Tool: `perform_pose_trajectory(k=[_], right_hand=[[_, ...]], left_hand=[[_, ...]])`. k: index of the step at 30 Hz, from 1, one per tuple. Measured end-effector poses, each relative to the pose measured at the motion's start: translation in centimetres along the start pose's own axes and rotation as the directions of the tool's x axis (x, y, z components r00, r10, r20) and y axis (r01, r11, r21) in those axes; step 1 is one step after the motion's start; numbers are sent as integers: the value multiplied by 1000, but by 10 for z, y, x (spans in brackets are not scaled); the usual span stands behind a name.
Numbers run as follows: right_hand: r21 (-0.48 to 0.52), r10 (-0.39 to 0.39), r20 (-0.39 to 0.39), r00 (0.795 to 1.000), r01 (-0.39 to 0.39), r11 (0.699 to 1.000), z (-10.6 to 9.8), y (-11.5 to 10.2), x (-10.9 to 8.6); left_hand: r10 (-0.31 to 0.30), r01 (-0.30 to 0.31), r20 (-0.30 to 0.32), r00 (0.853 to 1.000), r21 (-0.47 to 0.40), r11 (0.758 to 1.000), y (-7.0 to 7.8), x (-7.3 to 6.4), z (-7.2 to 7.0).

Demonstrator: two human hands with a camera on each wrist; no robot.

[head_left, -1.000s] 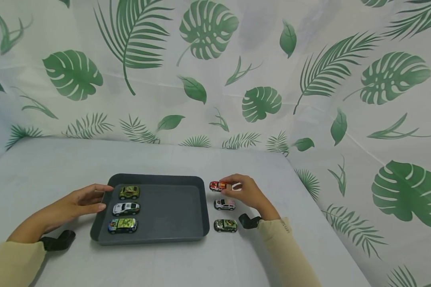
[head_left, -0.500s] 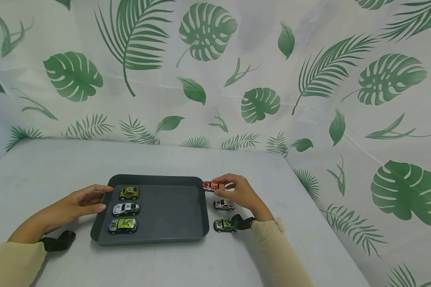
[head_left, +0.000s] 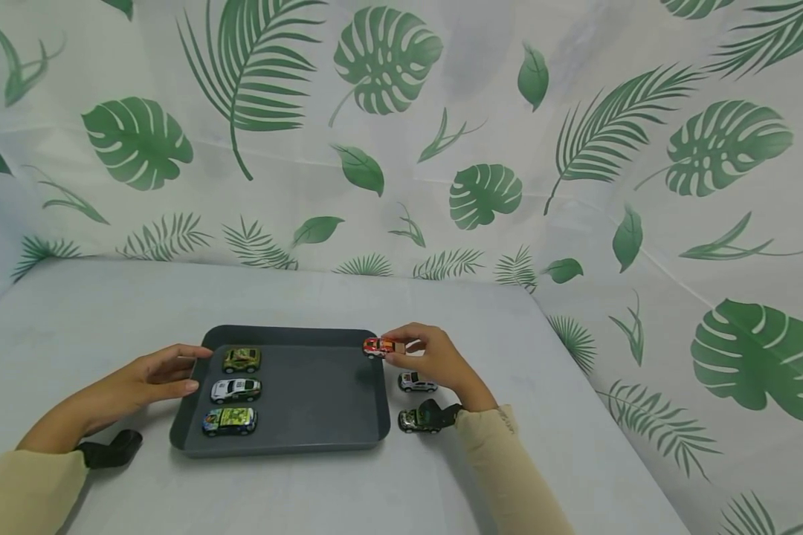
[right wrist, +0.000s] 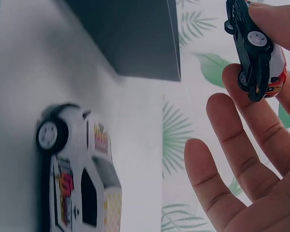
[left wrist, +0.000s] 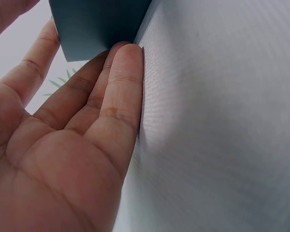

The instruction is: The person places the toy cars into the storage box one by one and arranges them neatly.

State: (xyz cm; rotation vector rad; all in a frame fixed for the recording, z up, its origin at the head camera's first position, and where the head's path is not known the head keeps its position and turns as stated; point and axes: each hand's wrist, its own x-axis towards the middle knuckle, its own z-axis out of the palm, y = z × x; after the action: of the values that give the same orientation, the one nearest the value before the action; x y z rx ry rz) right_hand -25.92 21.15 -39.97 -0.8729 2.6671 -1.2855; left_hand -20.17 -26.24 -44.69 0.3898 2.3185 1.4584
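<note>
Above the right rim of a dark grey tray (head_left: 321, 394), my right hand (head_left: 435, 360) pinches a red toy car (head_left: 379, 347) between thumb and fingers. The right wrist view shows the underside and wheels of this toy car (right wrist: 256, 53), with the other fingers spread below it. My left hand (head_left: 150, 375) touches the tray's left rim, thumb and fingers extended; in the left wrist view its fingertips meet the tray's outer wall (left wrist: 96, 29). Inside the tray, along the left, a green toy car (head_left: 242, 360), a white toy car (head_left: 236, 389) and a yellow-green toy car (head_left: 230, 420) form a column.
Right of the tray, a white patterned toy car (head_left: 416, 382) and a dark green toy car (head_left: 411, 420) stand on the white-covered table (head_left: 294, 490). A black wrist camera (head_left: 435, 416) partly covers the green one. A leaf-print cloth (head_left: 401, 148) hangs behind.
My right hand has carried the red toy car leftward, from beside the tray to over its right rim. My left hand stays at the left rim.
</note>
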Motion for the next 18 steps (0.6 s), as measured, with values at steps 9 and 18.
perform_pose_trajectory(k=[9, 18], right_hand=[[16, -22, 21, 1000, 22, 1000, 10, -5, 8], [13, -41, 19, 999, 41, 999, 17, -14, 15]], left_hand=[[-2, 2, -5, 1000, 8, 1000, 0, -1, -1], [1, -1, -8, 1000, -8, 1000, 0, 1, 0]])
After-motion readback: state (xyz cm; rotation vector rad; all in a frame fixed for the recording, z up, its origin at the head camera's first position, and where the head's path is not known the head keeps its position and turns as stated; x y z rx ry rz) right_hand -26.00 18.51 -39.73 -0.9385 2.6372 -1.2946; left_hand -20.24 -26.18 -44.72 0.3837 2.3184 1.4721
